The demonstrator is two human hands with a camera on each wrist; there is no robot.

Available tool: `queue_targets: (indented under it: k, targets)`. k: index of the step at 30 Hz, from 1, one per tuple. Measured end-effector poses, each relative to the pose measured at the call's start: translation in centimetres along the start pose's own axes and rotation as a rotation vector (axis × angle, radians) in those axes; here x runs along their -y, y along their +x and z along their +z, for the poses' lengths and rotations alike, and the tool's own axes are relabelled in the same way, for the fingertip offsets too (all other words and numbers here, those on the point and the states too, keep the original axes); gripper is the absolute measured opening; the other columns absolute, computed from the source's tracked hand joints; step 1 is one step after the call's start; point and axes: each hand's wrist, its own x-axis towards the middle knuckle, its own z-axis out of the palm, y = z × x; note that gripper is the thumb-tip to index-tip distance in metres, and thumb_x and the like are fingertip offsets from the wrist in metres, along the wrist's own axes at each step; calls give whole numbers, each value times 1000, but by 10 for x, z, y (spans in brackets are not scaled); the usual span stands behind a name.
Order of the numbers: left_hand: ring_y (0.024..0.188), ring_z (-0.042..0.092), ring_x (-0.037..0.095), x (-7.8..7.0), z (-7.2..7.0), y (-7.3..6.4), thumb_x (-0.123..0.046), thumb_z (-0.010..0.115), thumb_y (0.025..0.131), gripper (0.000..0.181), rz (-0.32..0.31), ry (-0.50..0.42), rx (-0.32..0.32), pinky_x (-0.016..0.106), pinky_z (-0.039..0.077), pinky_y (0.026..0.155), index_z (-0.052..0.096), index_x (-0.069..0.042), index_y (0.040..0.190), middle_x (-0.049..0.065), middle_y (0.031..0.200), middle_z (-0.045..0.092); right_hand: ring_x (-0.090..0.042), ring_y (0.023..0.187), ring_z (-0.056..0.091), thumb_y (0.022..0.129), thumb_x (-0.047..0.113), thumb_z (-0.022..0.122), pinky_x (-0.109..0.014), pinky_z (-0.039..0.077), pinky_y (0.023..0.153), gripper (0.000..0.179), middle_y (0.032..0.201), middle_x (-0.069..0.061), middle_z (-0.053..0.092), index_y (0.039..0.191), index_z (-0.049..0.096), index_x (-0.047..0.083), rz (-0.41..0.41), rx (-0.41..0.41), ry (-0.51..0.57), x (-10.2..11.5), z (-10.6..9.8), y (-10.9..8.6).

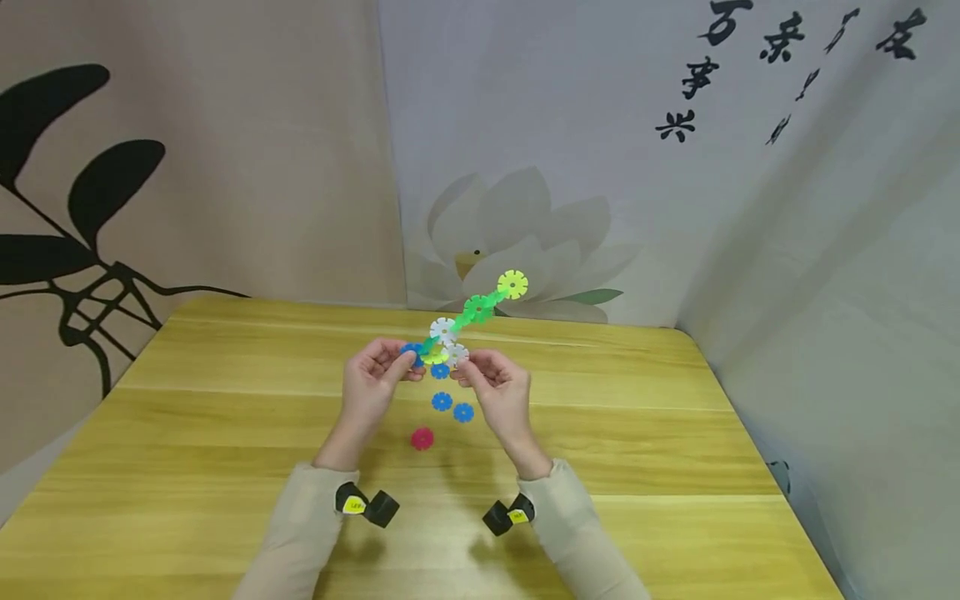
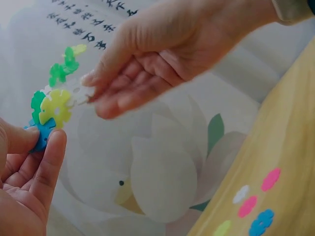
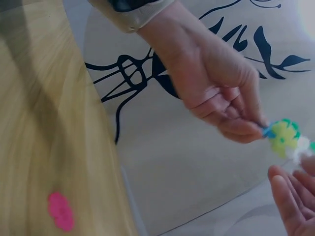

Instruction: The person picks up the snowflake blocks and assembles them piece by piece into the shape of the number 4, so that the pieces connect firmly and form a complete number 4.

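Note:
Both hands hold a chain of interlocking snowflake discs up above the table. My left hand (image 1: 367,379) pinches the blue disc (image 2: 45,133) at one end between thumb and fingers. A white disc (image 1: 456,355) on the other side is pinched by my right hand (image 1: 501,392). Between them sits a yellow disc (image 2: 55,108), with a green disc (image 2: 37,105) beside it. From there the chain slants up and away through another white disc (image 1: 443,331) and green discs (image 1: 478,309) to a yellow disc (image 1: 513,284) at its tip.
Below the hands, blue discs (image 1: 442,402) and a pink disc (image 1: 422,438) lie loose on the wooden table (image 1: 637,450). The left wrist view also has a loose white disc (image 2: 241,194) and a yellow one (image 2: 222,228). A printed curtain (image 1: 525,125) hangs behind the table.

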Motion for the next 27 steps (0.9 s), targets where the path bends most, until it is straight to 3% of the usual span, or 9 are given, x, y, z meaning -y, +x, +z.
queue_targets:
  k: [3, 6, 8, 12, 16, 21, 27]
  targets:
    - [63, 65, 10, -4, 0, 2, 14, 55, 86, 4, -3, -4, -14, 23, 58, 61, 57, 10, 87, 3, 75, 66, -24, 69, 68, 92, -4, 53, -31, 60, 60, 16, 82, -36, 61, 96, 59, -18, 48, -1, 9, -17, -3, -2]
    - [62, 65, 9, -5, -1, 3, 15, 55, 86, 4, 0, -3, -35, 22, 58, 61, 57, 12, 88, 3, 73, 65, -33, 71, 67, 95, 3, 53, -35, 60, 60, 20, 83, -32, 63, 96, 62, -15, 154, 37, -91, -35, -5, -7]
    - [62, 65, 9, -5, -2, 4, 16, 55, 86, 3, 11, -2, -41, 22, 58, 60, 54, 16, 88, 2, 72, 66, -32, 76, 66, 93, 7, 57, -31, 59, 64, 19, 86, -24, 66, 97, 65, -10, 249, 118, -224, -47, -6, -11]
    - [62, 65, 8, -3, -4, 4, 16, 54, 86, 10, 24, -5, -34, 22, 58, 60, 50, 23, 91, -1, 72, 66, -21, 87, 63, 88, 7, 64, -22, 54, 72, 19, 98, -12, 68, 103, 68, -3, 354, 362, -493, -70, -4, -23]
    - [63, 65, 9, -2, -4, 4, 14, 55, 87, 12, 22, 3, -35, 22, 58, 61, 49, 22, 93, 0, 73, 66, -20, 90, 61, 83, 6, 70, -22, 53, 77, 24, 100, -11, 65, 105, 67, -2, 343, 512, -613, -82, 1, -32]
    - [64, 64, 9, -3, -3, 4, 14, 55, 87, 11, 15, 4, -56, 22, 58, 61, 50, 22, 93, 1, 74, 65, -20, 84, 59, 75, 10, 78, -22, 51, 74, 29, 92, -9, 64, 101, 69, -1, 249, 564, -707, -86, 5, -33]
    - [63, 64, 9, -3, -3, 4, 14, 54, 87, 11, 10, 8, -56, 22, 58, 61, 50, 22, 93, -1, 73, 65, -14, 80, 54, 70, 14, 83, -18, 47, 70, 29, 88, -3, 59, 93, 70, 3, 252, 626, -786, -85, 12, -33]
